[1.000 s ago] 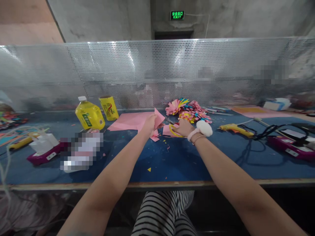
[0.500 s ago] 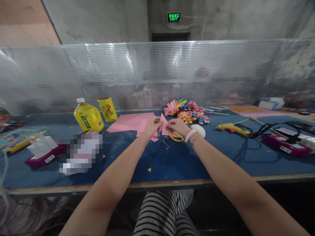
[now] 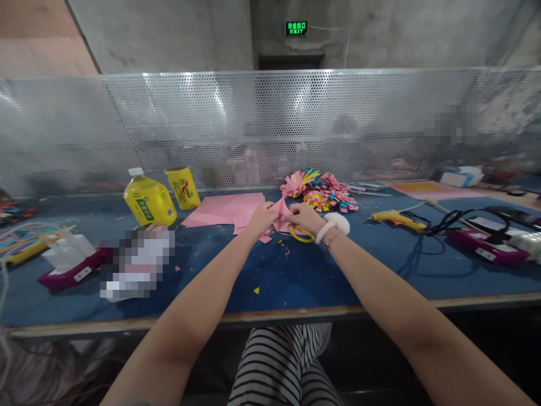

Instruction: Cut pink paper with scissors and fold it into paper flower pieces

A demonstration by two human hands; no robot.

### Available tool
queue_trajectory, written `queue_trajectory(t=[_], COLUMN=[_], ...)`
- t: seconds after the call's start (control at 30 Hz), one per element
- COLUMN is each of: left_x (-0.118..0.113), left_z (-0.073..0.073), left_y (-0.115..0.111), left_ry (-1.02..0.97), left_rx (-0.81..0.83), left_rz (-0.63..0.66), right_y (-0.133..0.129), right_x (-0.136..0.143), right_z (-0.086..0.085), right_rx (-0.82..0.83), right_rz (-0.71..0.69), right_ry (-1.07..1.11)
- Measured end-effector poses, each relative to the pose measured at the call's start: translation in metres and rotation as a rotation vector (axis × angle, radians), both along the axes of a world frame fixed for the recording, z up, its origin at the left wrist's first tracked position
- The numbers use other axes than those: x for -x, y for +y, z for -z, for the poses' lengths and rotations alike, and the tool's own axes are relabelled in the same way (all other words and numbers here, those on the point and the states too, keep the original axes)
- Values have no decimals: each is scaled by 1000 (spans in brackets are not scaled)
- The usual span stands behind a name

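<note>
Between my two hands stands a folded piece of pink paper, its pointed tip up. My left hand pinches it from the left. The fingers of my right hand are closed on its right side. Just below my right hand shows a yellow loop, which looks like a scissors handle; whether it touches the hand I cannot tell. Pink paper sheets lie flat beyond and left of my left hand. Small pink offcuts lie under the hands.
Paper flowers are heaped behind my hands. A yellow bottle and a yellow can stand at left. On the right lie a yellow glue gun and a purple power strip with cables. A perforated metal screen backs the table.
The pink paper has changed from a flat upright point to a folded, creased shape between my fingers. Both hands have stayed nearly in place; the view has shifted slightly.
</note>
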State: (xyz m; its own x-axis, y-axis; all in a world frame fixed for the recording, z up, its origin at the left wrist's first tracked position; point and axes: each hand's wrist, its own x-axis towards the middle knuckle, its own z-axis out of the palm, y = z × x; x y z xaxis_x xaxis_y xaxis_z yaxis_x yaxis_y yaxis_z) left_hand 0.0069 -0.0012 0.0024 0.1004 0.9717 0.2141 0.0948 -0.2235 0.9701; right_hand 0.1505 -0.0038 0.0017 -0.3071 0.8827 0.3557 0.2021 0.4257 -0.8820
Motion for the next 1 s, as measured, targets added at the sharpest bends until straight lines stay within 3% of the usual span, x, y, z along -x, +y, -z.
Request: queue_trajectory(t=[0.07, 0.27, 0.43, 0.57, 0.8, 1.0], left_x=[3, 12, 19, 19, 17, 23], left_z=[0, -3, -10, -10, -5, -7], left_y=[0, 2, 2, 3, 4, 5], left_ry=[3, -240, -364, -404, -295, -232], left_rx=[9, 35, 109, 121, 47, 30], left_rz=[7, 220, 223, 118, 107, 299], right_y=[2, 5, 1, -1, 0, 4], right_x=[-1, -1, -2, -1, -2, -6], right_z=[1, -2, -8, -9, -5, -5], right_rx=[31, 197, 355, 352, 362, 336], right_rz=[20, 10, -30, -43, -38, -15], right_ry=[74, 360, 549, 520, 414, 444])
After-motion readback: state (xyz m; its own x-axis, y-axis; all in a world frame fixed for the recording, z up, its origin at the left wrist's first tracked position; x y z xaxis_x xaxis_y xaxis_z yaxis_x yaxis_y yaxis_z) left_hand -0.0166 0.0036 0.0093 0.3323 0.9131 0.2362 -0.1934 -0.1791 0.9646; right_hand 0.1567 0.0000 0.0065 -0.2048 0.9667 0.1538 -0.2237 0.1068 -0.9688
